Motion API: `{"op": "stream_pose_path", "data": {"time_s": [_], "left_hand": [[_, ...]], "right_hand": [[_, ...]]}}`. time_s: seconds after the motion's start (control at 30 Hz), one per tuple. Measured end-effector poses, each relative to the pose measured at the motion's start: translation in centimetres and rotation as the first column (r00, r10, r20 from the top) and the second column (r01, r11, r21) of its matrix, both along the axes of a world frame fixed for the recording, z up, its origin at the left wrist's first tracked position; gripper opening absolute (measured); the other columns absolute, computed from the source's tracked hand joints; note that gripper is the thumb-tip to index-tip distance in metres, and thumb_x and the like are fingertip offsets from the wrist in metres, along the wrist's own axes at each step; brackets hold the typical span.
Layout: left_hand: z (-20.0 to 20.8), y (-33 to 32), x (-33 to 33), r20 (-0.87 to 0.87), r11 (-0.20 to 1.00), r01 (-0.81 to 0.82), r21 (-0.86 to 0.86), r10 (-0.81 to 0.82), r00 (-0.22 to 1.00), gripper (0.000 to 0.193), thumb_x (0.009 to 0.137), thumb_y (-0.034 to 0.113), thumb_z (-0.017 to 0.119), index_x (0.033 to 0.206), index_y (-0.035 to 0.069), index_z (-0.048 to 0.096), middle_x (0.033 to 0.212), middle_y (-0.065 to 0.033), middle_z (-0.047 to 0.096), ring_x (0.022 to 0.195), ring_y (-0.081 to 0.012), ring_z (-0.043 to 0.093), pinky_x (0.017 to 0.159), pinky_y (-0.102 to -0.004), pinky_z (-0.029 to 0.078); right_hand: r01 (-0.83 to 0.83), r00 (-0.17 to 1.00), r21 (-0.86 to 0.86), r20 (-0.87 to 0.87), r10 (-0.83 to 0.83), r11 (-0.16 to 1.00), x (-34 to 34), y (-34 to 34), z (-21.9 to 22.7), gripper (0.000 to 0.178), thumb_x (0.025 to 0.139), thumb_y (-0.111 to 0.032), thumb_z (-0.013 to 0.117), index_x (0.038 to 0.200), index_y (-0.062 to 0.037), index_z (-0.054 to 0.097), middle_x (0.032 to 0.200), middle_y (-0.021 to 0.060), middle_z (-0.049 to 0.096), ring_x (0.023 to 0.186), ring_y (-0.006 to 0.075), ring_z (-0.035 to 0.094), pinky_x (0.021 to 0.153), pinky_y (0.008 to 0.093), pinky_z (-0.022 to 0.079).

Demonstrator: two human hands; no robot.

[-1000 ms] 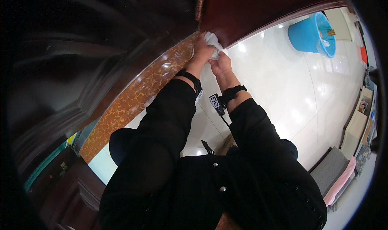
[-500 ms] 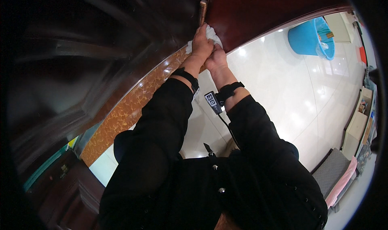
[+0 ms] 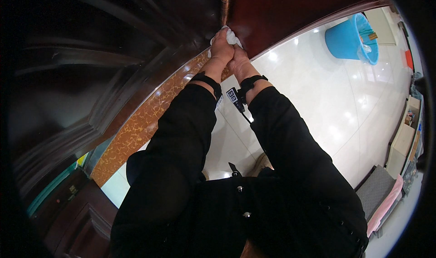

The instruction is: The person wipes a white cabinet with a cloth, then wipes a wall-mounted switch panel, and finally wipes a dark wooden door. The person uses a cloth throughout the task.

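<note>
Both hands, left hand [image 3: 222, 44] and right hand [image 3: 240, 63], clench a crumpled white cloth [image 3: 232, 36] against glossy dark wood door [image 3: 281, 8].

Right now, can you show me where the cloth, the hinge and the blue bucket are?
cloth [image 3: 232, 37], head view, white fold showing above the hands
hinge [image 3: 224, 6], head view, middle of its brass barrel
blue bucket [image 3: 344, 39], head view, its outer wall

White cloth [image 3: 232, 37], dark brown door [image 3: 113, 54], blue bucket [image 3: 347, 38]
</note>
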State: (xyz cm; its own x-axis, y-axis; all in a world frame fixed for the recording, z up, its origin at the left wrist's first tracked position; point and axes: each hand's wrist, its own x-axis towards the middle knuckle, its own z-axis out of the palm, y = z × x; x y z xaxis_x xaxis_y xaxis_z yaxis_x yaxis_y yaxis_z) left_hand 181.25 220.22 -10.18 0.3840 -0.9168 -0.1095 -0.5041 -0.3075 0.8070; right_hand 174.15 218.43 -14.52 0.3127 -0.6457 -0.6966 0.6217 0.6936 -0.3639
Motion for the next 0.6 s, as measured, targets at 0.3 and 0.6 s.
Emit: {"op": "stream_pose_path", "data": {"time_s": [0.3, 0.6], "left_hand": [[-2.1, 4.0, 0.7, -0.089, 0.991, -0.132, 0.001, 0.131, 0.987, 0.062, 0.077, 0.003, 0.072, 0.135, 0.003, 0.052, 0.13, -0.0218, 0.057, 0.122, -0.0378, 0.056, 0.105, -0.0433, 0.045], [-5.8, 4.0, 1.6, -0.98, 0.901, -0.434, -0.005, 0.082, 0.183, 0.051, 0.079, 0.009, 0.078, 0.125, 0.002, 0.057, 0.123, -0.0157, 0.064, 0.113, -0.0287, 0.061, 0.098, -0.0409, 0.048]], "right_hand": [[-0.899, 0.001, 0.05, -0.993, 0.115, 0.436, -3.3, 1.2, 2.9, 0.036, 0.093, -0.023, 0.058, 0.121, -0.0021, 0.06, 0.124, 0.0198, 0.061, 0.109, 0.0369, 0.062, 0.092, 0.0457, 0.052], [-0.969, -0.017, 0.169, -0.773, -0.634, -0.179, -1.4, 0.4, 8.0, 0.029, 0.085, -0.011, 0.056, 0.11, -0.0026, 0.067, 0.119, 0.0131, 0.059, 0.118, 0.0293, 0.054, 0.099, 0.0418, 0.047]]}}
